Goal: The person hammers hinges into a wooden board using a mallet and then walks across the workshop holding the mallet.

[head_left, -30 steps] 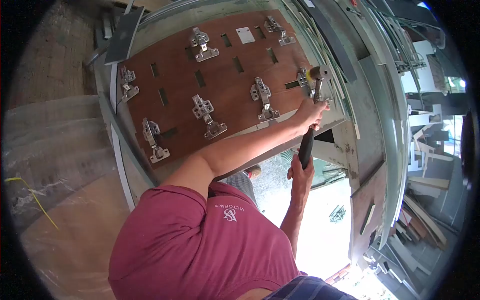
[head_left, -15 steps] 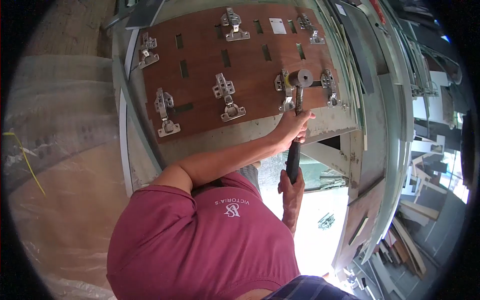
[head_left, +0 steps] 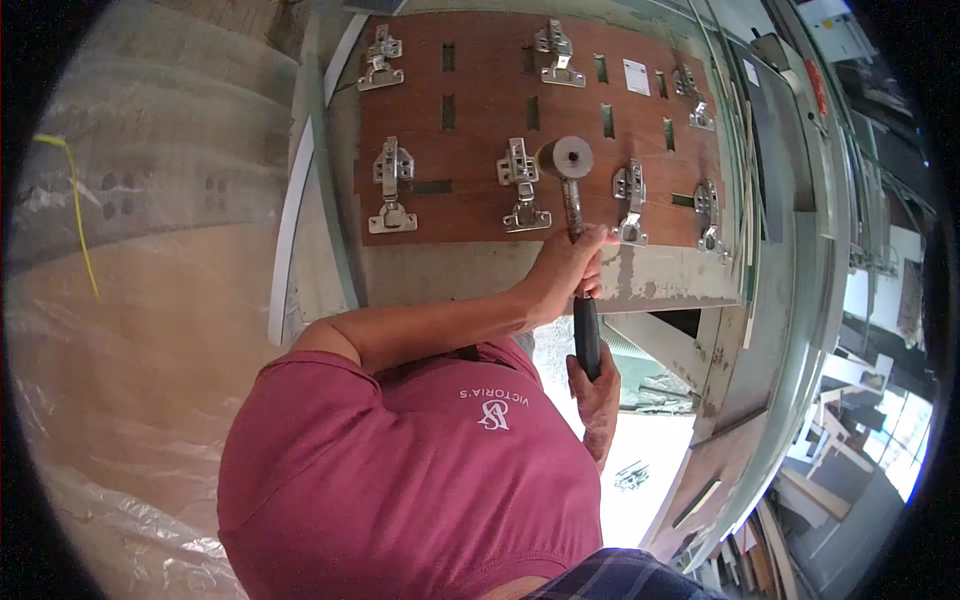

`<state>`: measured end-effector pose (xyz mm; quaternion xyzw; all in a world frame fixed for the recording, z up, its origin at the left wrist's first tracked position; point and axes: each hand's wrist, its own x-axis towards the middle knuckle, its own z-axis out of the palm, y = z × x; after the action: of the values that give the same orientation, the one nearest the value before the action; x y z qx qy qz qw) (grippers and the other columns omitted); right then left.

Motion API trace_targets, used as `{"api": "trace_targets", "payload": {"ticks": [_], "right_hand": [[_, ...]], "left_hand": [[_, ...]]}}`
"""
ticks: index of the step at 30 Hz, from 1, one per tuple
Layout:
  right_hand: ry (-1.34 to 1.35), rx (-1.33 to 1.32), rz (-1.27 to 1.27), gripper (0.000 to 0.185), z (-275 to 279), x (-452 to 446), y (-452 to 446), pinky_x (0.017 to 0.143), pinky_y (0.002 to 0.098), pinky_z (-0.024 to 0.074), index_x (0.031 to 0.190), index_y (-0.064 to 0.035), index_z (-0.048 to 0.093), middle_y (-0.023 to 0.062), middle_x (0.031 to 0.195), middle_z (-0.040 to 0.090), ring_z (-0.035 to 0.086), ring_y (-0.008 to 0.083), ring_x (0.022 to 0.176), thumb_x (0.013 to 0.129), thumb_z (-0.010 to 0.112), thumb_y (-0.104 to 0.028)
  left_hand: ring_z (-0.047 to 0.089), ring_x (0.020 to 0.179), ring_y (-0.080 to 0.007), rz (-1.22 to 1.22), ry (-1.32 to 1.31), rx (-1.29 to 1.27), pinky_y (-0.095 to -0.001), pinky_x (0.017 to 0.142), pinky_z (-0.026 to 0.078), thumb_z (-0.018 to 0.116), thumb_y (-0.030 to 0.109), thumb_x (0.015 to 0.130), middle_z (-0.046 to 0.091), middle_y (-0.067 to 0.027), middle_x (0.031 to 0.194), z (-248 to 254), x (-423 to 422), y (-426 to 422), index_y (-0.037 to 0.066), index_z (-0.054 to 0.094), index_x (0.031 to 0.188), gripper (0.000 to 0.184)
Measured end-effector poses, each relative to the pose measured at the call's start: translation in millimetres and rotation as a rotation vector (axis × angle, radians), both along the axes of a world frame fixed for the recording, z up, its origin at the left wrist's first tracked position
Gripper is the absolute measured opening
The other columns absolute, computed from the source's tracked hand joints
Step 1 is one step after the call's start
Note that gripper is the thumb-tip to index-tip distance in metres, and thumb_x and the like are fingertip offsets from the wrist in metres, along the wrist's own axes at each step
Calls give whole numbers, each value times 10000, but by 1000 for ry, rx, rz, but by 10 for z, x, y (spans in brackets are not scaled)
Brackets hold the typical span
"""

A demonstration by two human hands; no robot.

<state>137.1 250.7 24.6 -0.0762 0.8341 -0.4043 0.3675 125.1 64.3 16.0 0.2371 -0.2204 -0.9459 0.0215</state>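
Both of my hands are on a mallet [head_left: 574, 158] with a round head and a black grip. My left hand [head_left: 562, 270] is closed round the shaft below the head, and my right hand [head_left: 597, 392] grips the lower end of the handle. The head is over a reddish-brown board [head_left: 450, 190], between one metal cabinet hinge [head_left: 521, 185] and another hinge [head_left: 631, 203]. Several more such hinges stand on the board, including a hinge [head_left: 392, 185] at the left and a hinge [head_left: 708, 215] at the right. Whether the head touches the board, I cannot tell.
Several rectangular slots and a white card [head_left: 636, 77] show on the board, which lies on a worn bench [head_left: 460, 275]. Thin strips [head_left: 748, 200] line its right side. Clear plastic sheeting [head_left: 150, 330] covers the left. Offcuts [head_left: 815, 500] lie at the lower right.
The mallet head has moved left across the board, from over a hinge to the space between two hinges. The view has turned, so the board appears farther right. Both hands keep their hold.
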Motion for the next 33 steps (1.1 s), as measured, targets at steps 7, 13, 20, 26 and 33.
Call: {"api": "trace_targets", "payload": {"ticks": [7, 13, 20, 26, 33], "right_hand": [[-55, 82, 90, 411, 55, -51, -205, 537, 266, 395, 1169, -17, 529, 35, 640, 522, 456, 97, 579, 797, 625, -164], [-47, 85, 84, 408, 60, -56, -268, 497, 278, 385, 1154, -21, 533, 34, 613, 512, 464, 104, 528, 796, 618, -197], [15, 97, 352, 409, 45, -143, -518, 606, 319, 449, 1138, -20, 531, 122, 695, 580, 551, 168, 636, 794, 631, -217], [188, -111, 545, 335, 59, -129, -923, 558, 324, 442, 1067, -29, 564, 107, 668, 574, 554, 167, 587, 788, 629, -204], [178, -20, 593, 398, 92, -139, -967, 669, 354, 466, 1121, -36, 558, 198, 785, 619, 629, 257, 718, 779, 635, -224]], "left_hand": [[325, 513, -71, 123, -54, 50, -259, 512, 344, 472, 334, 942, 305, 53, 584, -225, 79, -107, 47, 505, 1038, 304], [317, 516, -68, 158, -16, 77, -245, 512, 340, 484, 331, 936, 295, 64, 578, -164, 126, -172, 45, 507, 1021, 300], [312, 507, -69, 306, -44, 22, -252, 525, 349, 494, 341, 930, 287, 65, 563, -99, 433, -422, 49, 518, 999, 301], [321, 512, -82, 529, -82, -56, -272, 540, 353, 493, 314, 933, 282, 53, 554, -103, 716, -707, 40, 532, 1012, 288], [308, 518, -75, 527, -129, -74, -275, 548, 341, 459, 296, 949, 272, 56, 555, -122, 756, -789, 42, 521, 1032, 274]]}}
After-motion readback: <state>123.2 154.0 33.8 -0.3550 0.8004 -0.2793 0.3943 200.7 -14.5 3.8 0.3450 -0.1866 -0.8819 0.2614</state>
